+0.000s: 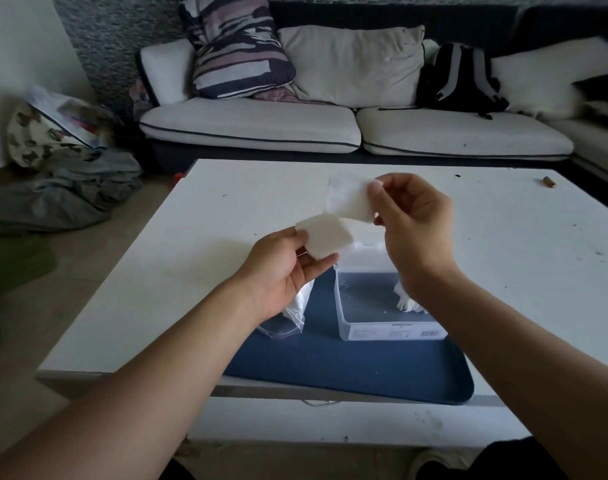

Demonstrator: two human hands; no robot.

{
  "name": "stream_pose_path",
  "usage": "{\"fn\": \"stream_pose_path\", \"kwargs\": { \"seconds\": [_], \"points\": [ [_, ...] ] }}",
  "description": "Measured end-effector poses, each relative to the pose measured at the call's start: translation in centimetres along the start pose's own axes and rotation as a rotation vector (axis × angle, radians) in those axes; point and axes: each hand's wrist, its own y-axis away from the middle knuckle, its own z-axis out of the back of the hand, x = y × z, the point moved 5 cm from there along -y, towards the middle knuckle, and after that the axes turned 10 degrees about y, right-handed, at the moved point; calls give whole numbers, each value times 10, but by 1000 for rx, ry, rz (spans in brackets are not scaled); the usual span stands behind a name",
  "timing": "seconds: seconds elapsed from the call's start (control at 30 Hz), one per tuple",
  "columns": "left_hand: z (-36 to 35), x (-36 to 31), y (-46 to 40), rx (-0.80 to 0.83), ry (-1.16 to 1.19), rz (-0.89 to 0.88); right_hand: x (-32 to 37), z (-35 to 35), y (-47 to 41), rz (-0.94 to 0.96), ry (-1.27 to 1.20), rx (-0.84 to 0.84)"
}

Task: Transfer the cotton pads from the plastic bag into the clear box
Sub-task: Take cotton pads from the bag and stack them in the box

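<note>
I hold two pads up over the table [178, 271], one in each hand. My left hand [282, 268] pinches the near pad [325, 239] by its near-left corner, thumb on top and fingers under. My right hand [411, 223] pinches the far pad [349, 199] by its right edge between thumb and fingertips. The two pads overlap in view; I cannot tell if they touch.

Below them the box [368, 303] sits on the blue mat [330, 368], with a few pads already at its right side and more showing at its far end. The bag [292, 315] lies just left of the box, partly under my left wrist, with pads inside.

These pads look feather-light, soft and floppy, so I judge a light pinch at an edge or corner is enough. Squeezing hard would only crumple them. They probably cling together, so each should be laid flat in the box.
</note>
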Motion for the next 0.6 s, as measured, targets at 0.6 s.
{"fn": "stream_pose_path", "kwargs": {
  "seconds": [0.6],
  "points": [
    [-7, 9, -2, 44, -61, 8, -16, -4, 0, -24, 328, 205]
  ]
}}
